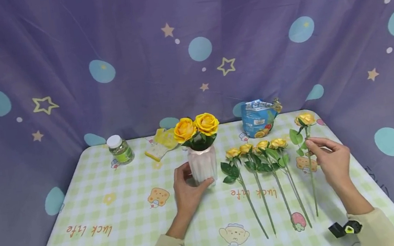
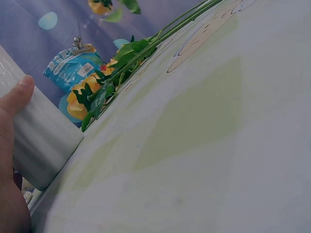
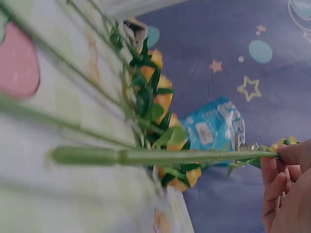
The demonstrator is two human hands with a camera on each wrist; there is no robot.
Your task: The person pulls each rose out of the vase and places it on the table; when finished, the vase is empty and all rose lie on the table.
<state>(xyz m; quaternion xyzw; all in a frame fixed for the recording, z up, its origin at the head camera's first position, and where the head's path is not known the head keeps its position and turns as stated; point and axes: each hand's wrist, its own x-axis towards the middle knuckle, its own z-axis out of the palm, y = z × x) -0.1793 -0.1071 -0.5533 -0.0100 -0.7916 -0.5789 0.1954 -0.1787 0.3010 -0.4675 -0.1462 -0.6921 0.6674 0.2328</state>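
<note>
My left hand [image 1: 189, 187] grips the lower part of a white vase [image 1: 203, 165], its thumb across the front. The vase stands upright with two yellow roses [image 1: 196, 126] in it. My right hand [image 1: 332, 159] pinches the stem of a single yellow rose [image 1: 305, 119] just below its leaves, and the rose is held upright. In the right wrist view the cut end of that stem [image 3: 87, 156] points toward the camera. Between the hands, several yellow roses [image 1: 261, 146] lie side by side on the tablecloth, blooms toward the back.
A blue pouch [image 1: 258, 118] closed with a metal clip [image 2: 79, 45] stands at the back right. At the back left are a white-lidded jar [image 1: 120, 149] and a yellow-and-white cloth item [image 1: 161, 143]. A purple patterned curtain [image 1: 138, 64] surrounds the checked table [image 1: 127, 213].
</note>
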